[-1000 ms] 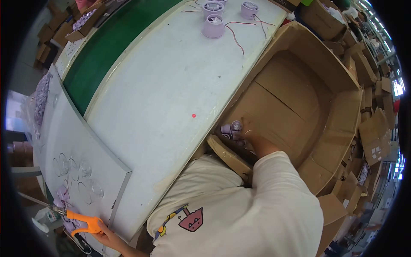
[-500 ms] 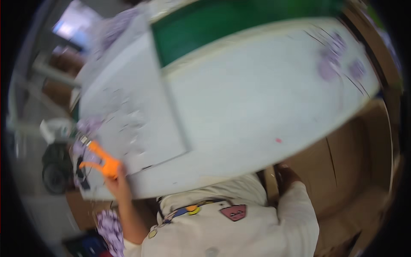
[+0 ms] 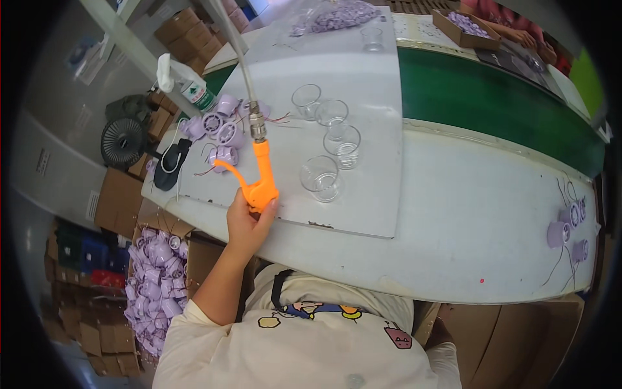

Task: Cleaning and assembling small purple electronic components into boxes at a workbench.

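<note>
My left hand (image 3: 249,227) is closed round an orange air blow gun (image 3: 262,188), held above the near edge of the table. A hose joins the gun through a metal coupling (image 3: 257,123). Several clear cups (image 3: 321,178) stand on the white board (image 3: 369,214) to the right of the gun. Left of it lie lilac round housings (image 3: 229,134) with thin wires. At the lower right, my right hand (image 3: 441,334) is down in shadow beside a cardboard box, its fingers hidden.
A green conveyor belt (image 3: 479,94) runs behind the white table (image 3: 466,214). More lilac housings (image 3: 558,233) sit at the right end. A box of lilac parts (image 3: 155,279) stands lower left, near a black fan (image 3: 124,141). Across the belt a person's hands (image 3: 521,39) are near a tray (image 3: 453,32).
The view has swung left and sharpened. My left hand, still gripping the blow gun, now appears farther right and higher, beside the cups. My right arm stays low at the right.
</note>
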Tool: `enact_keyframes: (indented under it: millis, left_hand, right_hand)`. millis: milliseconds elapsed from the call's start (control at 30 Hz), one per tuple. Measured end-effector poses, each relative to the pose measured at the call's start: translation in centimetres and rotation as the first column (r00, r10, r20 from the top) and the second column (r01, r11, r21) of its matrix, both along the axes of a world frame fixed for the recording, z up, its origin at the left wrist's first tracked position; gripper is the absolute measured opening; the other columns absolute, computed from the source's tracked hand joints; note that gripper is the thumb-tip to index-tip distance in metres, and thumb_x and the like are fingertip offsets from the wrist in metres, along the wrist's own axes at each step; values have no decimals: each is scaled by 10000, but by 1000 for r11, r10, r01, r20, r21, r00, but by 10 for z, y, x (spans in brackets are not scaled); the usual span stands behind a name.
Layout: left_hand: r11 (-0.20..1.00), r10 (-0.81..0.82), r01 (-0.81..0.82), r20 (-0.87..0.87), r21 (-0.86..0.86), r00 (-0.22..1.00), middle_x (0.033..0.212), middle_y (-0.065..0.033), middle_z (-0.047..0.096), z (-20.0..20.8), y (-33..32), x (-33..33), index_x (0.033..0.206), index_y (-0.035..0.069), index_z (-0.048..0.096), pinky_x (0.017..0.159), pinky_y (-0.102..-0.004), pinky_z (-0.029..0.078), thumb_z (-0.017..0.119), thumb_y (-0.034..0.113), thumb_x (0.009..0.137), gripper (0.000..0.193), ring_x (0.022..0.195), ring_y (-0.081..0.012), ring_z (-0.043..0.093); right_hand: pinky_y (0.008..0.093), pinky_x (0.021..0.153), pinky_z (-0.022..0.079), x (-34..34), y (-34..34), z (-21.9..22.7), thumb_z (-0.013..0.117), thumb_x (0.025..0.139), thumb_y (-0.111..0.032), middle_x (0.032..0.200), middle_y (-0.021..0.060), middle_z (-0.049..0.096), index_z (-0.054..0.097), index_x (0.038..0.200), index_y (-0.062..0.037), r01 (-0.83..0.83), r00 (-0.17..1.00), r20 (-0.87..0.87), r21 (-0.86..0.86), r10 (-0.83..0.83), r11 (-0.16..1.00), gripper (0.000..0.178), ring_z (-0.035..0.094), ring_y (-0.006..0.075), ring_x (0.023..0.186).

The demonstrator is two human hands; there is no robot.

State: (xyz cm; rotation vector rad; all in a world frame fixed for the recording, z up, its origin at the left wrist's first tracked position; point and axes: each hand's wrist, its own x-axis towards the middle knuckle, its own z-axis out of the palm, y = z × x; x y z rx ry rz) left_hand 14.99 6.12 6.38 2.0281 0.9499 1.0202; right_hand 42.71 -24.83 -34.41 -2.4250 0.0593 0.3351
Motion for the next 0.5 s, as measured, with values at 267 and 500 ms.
enact_keyframes:
  millis: [267,500]
  left_hand:
    - [996,-37,34,-43,-79,998,879,-16,603,9,2,-4,1139,-28,526,543,-180,391,665,64,856,328,642,-21,494]
    - [996,80,-84,-133,-23,988,811,-24,506,22,0,-10,1175,-5,518,534,-208,375,743,110,783,466,650,-65,448]
  right_hand:
    - [390,742,516,5,-219,-46,648,819,-318,1012,166,637,557,1186,-72,345,927,-246,258,-284,902,450,624,272,882]
    - [380,453,504,-3,-283,83,700,758,-167,924,62,621,466,1237,-135,503,783,-619,572,-62,648,534,638,229,721]
